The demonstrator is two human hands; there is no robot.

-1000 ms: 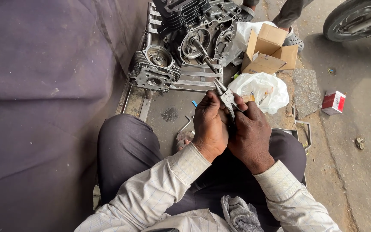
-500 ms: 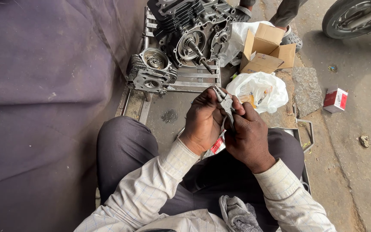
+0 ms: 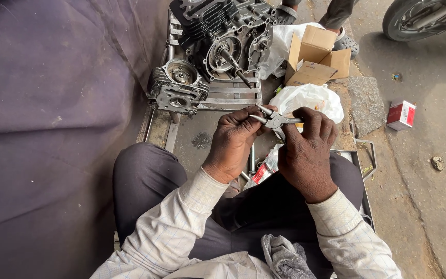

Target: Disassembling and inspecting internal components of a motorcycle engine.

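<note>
Your right hand [image 3: 306, 152] grips the pliers [image 3: 274, 122]; your left hand [image 3: 233, 142] pinches their tips, engine [image 3: 223, 36] just beyond.

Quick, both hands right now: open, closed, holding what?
Left hand: closed, fingertips pinching a small metal part at the tip of the pliers; the part is too small to identify.
Right hand: closed around the pliers' handles.
</note>
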